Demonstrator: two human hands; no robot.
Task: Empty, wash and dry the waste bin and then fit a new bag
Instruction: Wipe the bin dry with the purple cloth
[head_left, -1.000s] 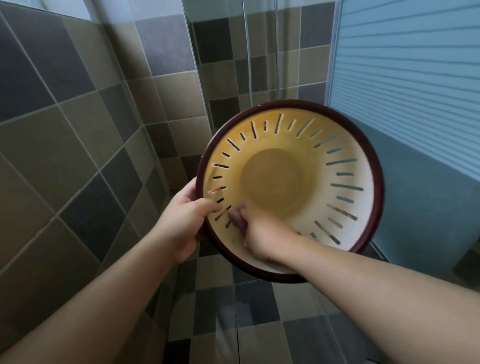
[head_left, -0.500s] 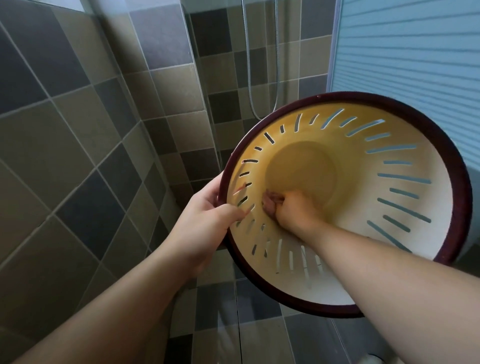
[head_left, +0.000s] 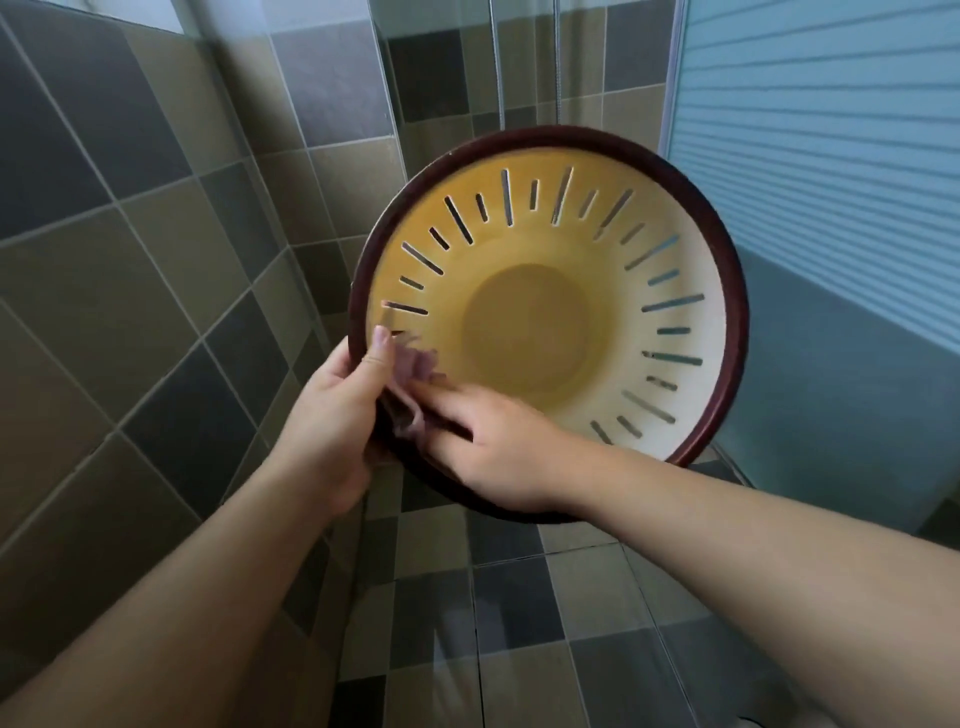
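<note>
Tiled corner (head_left: 156, 312): hands (head_left: 332, 410) grip bin (head_left: 701, 249) rim.

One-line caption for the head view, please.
Left hand grips the slotted waste bin by its rim; right hand presses a cloth inside.

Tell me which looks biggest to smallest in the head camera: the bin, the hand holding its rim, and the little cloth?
1. Waste bin, biggest by far.
2. Left hand, gripping the rim; it is nearer the camera, so it may look larger than it is.
3. Cloth, smallest, partly hidden under the right hand.
</note>
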